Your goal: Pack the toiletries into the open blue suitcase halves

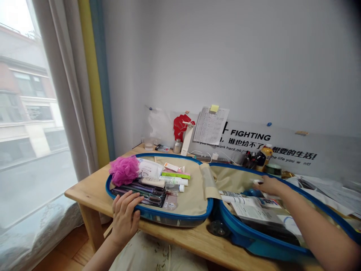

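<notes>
Remote view from the head camera, one frame logged. An open blue-rimmed suitcase (pixel 180 219) lies spread across the desk (pixel 87 192), its two halves side by side, with a caster wheel (pixel 218 228) showing near the front edge of the desk. Left hand (pixel 124 220): released, resting on the near rim of the left half, fingers spread, just beside the packaged toothbrushes (pixel 141 194). A pink mesh bath sponge (pixel 124 171) and white toiletry tubes (pixel 173 180) lie in that same half. Right hand (pixel 267 185): reaching over the right half, pinching a small white item (pixel 257 181) at the fingertips; I cannot identify the item at this resolution. Below that hand, printed cartons and papers (pixel 248 209) fill the right half, partly overlapping one another. Both of my observed hands are over the suitcase, not touching each other.
</notes>
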A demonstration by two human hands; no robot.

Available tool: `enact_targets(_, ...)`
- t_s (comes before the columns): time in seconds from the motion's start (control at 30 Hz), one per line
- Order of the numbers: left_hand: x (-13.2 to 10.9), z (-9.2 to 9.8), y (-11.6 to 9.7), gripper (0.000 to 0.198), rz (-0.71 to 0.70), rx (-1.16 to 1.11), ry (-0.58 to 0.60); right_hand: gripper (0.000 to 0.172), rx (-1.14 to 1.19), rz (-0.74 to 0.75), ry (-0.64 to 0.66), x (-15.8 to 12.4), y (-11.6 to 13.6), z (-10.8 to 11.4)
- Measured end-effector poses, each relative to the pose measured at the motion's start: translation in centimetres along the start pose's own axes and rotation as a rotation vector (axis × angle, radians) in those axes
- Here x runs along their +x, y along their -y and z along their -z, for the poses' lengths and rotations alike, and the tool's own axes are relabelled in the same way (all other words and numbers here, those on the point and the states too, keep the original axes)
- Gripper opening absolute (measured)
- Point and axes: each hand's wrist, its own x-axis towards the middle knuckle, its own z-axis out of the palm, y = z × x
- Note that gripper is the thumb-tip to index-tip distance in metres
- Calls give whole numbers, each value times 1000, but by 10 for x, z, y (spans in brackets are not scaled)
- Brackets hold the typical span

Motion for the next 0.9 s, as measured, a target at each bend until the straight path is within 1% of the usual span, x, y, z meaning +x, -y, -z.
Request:
enact_targets(0.03,1,0,-1,31,-5,1,-2,33,19,34,19,0,14,4)
enact_targets(0.1,2,1,-1,31,-7,3,-3,45,65,117,112,-6,48,10)
enact_targets(0.2,1,1,-2,31,6,5,8,57,180,341,241,-29,112,13)
enact_targets(0.27,-1,1,-1,31,13,1,10,61,252,519,354,-50,158,8)
enact_targets(0.3,-1,1,-1,31,15,0,10,66,303,682,456,-60,180,4)
enact_targets(0.33,-2,0,-1,31,16,0,8,68,324,763,508,-70,201,-1)
enact_targets(0.43,-2,0,-1,31,14,10,12,69,342,890,626,-92,256,-24)
enact_targets(0.53,-1,0,-1,31,17,14,17,68,355,947,721,-105,298,-49)
enact_targets(0.63,0,0,-2,28,29,9,21,61,383,955,763,-113,325,-64)
enact_targets(0.7,0,1,-3,27,36,6,19,54,414,954,774,-117,335,-68)
enact_targets(0.8,2,1,-5,27,33,-2,5,49,461,952,775,-119,336,-69)
enact_targets(0.9,3,1,-5,28,22,-8,-10,48,467,939,788,-118,327,-70)
